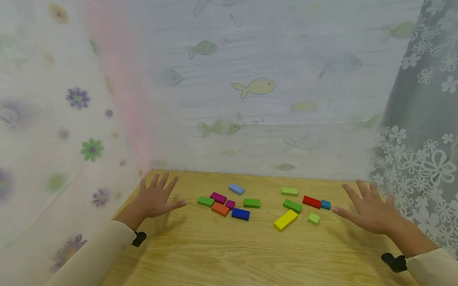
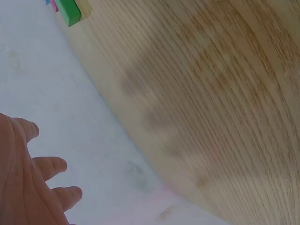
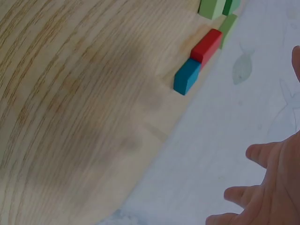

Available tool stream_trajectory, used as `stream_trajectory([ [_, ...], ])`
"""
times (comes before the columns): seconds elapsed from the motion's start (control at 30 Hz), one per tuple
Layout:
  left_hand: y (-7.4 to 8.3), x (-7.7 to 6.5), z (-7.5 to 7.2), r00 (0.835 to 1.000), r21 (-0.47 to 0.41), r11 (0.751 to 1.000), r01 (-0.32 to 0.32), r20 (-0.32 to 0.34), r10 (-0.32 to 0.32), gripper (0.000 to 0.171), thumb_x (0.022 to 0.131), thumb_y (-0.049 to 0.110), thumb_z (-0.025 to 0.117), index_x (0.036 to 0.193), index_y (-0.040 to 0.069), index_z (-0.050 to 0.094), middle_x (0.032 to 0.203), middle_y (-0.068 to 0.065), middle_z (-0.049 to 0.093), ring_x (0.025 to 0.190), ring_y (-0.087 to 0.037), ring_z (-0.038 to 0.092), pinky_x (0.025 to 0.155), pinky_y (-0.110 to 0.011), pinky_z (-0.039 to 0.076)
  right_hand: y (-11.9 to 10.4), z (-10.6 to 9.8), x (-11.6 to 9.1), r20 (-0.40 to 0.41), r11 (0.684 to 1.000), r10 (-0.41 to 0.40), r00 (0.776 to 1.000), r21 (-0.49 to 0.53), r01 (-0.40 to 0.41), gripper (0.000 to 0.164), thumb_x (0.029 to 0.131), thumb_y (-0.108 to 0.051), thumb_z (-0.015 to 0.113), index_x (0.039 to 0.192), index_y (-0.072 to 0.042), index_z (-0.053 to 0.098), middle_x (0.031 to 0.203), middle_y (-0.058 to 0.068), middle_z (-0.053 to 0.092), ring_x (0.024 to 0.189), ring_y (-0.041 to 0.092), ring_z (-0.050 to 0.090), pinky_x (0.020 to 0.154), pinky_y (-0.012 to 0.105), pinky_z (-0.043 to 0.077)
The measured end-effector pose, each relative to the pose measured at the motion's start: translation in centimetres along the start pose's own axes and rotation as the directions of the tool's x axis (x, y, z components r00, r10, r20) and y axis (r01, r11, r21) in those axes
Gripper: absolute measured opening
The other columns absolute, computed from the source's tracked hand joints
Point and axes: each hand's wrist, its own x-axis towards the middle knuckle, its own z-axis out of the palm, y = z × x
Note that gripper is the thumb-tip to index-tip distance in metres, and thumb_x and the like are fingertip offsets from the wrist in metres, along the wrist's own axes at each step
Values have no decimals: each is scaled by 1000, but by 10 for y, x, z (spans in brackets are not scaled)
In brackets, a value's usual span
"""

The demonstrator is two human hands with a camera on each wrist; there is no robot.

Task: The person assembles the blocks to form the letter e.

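Note:
My left hand (image 1: 154, 200) is spread above the left side of the wooden table, fingers straight and nothing in its grasp. Nearest to it lies a green block (image 1: 205, 201), beside magenta blocks (image 1: 218, 198) and an orange block (image 1: 220, 209). On the other side, my right hand (image 1: 372, 210) hovers with fingers spread and holds nothing. Its thumb points toward a small blue block (image 1: 325, 205), which sits end to end with a red block (image 1: 312, 201). Both blocks also show in the right wrist view, the blue one (image 3: 186, 77) closer to the hand (image 3: 267, 187).
Between the hands lie a dark blue block (image 1: 241, 214), a yellow block (image 1: 285, 220), a light blue block (image 1: 236, 189) and several green ones. Curtains printed with fish (image 1: 255, 86) and flowers (image 1: 92, 149) enclose the table (image 1: 229, 254) at the back and sides.

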Motion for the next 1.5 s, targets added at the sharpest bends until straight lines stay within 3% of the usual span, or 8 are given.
stream_trajectory([
  [0.23,8,2,8,1000,1,1000,-17,15,17,107,88,90,36,167,20,21,171,-23,15,155,-55,12,110,-85,7,-7,4,1,5,1000,-15,1000,-19,15,98,96,-74,48,166,-13,16,163,40,10,142,72,8,91,95,3],
  [0.57,32,0,7,998,-13,998,-67,1,67,105,89,88,41,166,18,26,170,-22,20,154,-53,19,111,-84,12,-26,8,2,-11,998,-56,998,-12,56,97,96,-74,51,167,-16,20,165,37,13,143,71,13,94,94,4],
  [0.83,49,6,13,995,-12,995,-101,3,101,104,89,88,40,167,21,22,171,-19,19,156,-50,16,112,-83,12,-45,6,5,-25,995,-99,995,9,99,94,96,-72,53,165,-15,26,165,33,17,145,68,15,95,93,6],
  [1.17,76,15,22,980,-29,979,-200,9,200,93,92,83,45,164,25,33,171,-14,22,158,-46,12,114,-81,10,-67,16,11,-15,987,-159,987,31,159,95,91,-76,57,163,-18,34,167,28,20,147,65,18,97,92,8],
  [1.5,101,24,29,959,-65,957,-283,11,285,84,96,73,51,160,20,40,170,-12,28,157,-43,22,119,-75,14,-81,28,16,-33,972,-225,974,63,227,83,92,-72,60,157,-22,45,166,24,29,148,61,23,100,90,14],
])
